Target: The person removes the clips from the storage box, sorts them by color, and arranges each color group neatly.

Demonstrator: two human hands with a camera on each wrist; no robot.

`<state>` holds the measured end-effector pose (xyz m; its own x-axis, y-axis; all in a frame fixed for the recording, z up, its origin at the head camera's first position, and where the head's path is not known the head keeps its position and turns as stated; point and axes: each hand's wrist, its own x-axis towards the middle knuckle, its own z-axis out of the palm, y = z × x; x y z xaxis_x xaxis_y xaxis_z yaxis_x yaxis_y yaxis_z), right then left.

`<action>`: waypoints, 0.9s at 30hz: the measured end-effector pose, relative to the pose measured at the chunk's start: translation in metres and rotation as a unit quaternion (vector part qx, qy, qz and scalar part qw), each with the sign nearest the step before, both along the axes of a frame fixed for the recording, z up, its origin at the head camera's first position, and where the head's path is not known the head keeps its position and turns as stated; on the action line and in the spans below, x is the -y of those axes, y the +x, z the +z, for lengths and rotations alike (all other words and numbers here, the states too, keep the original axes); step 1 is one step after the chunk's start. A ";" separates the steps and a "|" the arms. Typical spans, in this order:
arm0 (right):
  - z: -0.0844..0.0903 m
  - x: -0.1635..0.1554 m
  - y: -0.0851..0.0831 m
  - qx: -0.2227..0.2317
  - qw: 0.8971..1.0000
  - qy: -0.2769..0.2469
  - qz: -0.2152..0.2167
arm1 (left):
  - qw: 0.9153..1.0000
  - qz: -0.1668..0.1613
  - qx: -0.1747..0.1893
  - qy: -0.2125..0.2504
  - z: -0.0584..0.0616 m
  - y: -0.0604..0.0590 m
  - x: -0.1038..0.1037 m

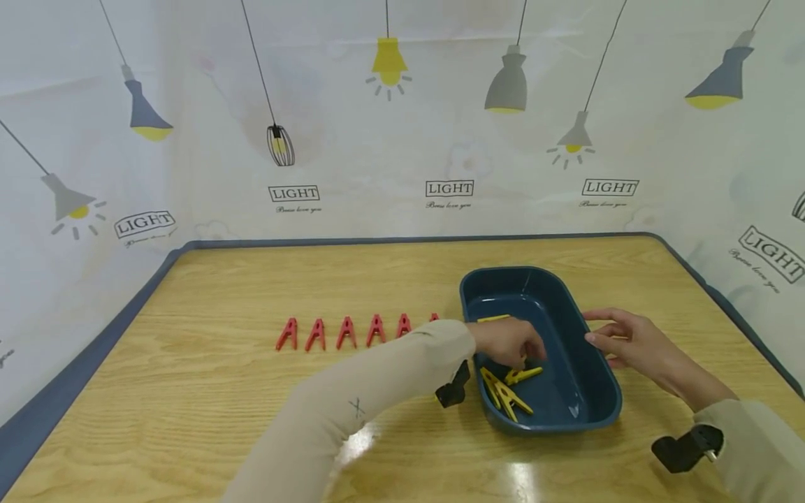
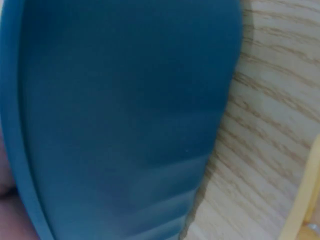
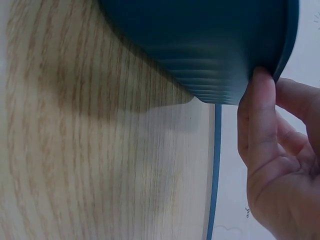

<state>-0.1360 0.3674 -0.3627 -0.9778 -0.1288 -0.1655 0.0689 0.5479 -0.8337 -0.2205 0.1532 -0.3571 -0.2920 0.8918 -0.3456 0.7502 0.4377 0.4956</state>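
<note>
A dark blue tub (image 1: 569, 381) stands on the table with several yellow clothespins (image 1: 512, 398) inside. My left hand (image 1: 511, 341) reaches over the tub's left side, fingers bent down among the clothespins. I cannot tell if its fingers grip one, as the fingertips are partly hidden. In the left wrist view the tub's outer wall (image 2: 125, 110) fills most of the picture, with part of the hand at the left edge. My right hand (image 1: 635, 346) touches the tub's right side from outside. In the right wrist view its fingertips (image 3: 263, 80) rest against the wall just under the rim.
Left of the tub, several red clothespins (image 1: 348, 332) stand in a row on the wooden table (image 1: 207, 391); my left sleeve (image 1: 377, 384) overlaps the row's right end. A pale curtain (image 1: 365, 154) printed with lamps surrounds the table's back and sides.
</note>
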 end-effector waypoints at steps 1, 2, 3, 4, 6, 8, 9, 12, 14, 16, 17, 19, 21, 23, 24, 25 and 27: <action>0.000 0.000 0.000 0.000 1.000 0.000 0.000 | 1.000 -0.004 -0.001 -0.004 -0.001 -0.001 0.000; 0.000 0.000 0.000 0.000 1.000 0.000 -0.001 | 1.000 -0.007 -0.001 -0.006 -0.001 -0.001 -0.001; 0.000 0.000 0.001 -0.001 1.000 0.000 -0.001 | 1.000 -0.008 -0.001 -0.009 -0.002 -0.002 -0.001; 0.000 0.000 0.001 -0.002 1.000 0.000 -0.001 | 1.000 -0.009 0.001 -0.009 -0.003 -0.002 -0.001; 0.000 0.000 0.001 -0.002 1.000 -0.001 0.000 | 1.000 -0.009 0.004 -0.008 -0.003 -0.002 0.000; 0.000 0.000 0.001 -0.002 1.000 -0.002 0.000 | 1.000 -0.006 0.009 -0.007 -0.003 -0.003 0.000; 0.000 0.000 0.001 -0.001 1.000 -0.002 0.000 | 1.000 -0.003 0.012 -0.006 -0.003 -0.003 0.001; 0.000 -0.001 0.001 -0.001 1.000 -0.002 0.000 | 1.000 0.004 0.020 -0.001 -0.003 -0.005 0.001; 0.000 -0.001 0.001 -0.001 1.000 -0.002 0.000 | 1.000 0.006 0.020 0.001 -0.003 -0.005 0.002; 0.000 0.000 0.001 -0.001 1.000 -0.003 0.000 | 1.000 0.009 0.017 0.003 -0.003 -0.005 0.003; 0.001 0.000 0.001 -0.001 1.000 -0.003 0.000 | 1.000 0.012 0.015 0.004 -0.003 -0.005 0.003; 0.001 0.000 0.002 -0.002 1.000 -0.003 0.000 | 1.000 0.013 0.007 0.006 -0.003 -0.004 0.003; 0.001 0.000 0.002 -0.002 1.000 -0.003 -0.001 | 1.000 0.015 0.001 0.007 -0.003 -0.003 0.003; 0.002 0.000 0.002 -0.001 1.000 -0.004 -0.001 | 1.000 0.017 0.000 0.010 -0.004 -0.002 0.003; 0.001 0.000 0.002 -0.001 1.000 -0.004 -0.002 | 1.000 0.019 0.001 0.012 -0.005 -0.002 0.002; 0.001 0.000 0.002 -0.001 1.000 -0.004 -0.002 | 1.000 0.021 0.002 0.014 -0.005 -0.002 0.002; 0.001 0.000 0.001 0.000 1.000 -0.004 -0.002 | 0.999 0.029 0.009 0.017 -0.005 -0.001 0.002</action>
<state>-0.1346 0.3670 -0.3614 -0.9782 -0.1258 -0.1649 0.0716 0.5413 -0.8378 -0.2215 0.1517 -0.3626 -0.3370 0.8849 -0.3216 0.7154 0.4627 0.5236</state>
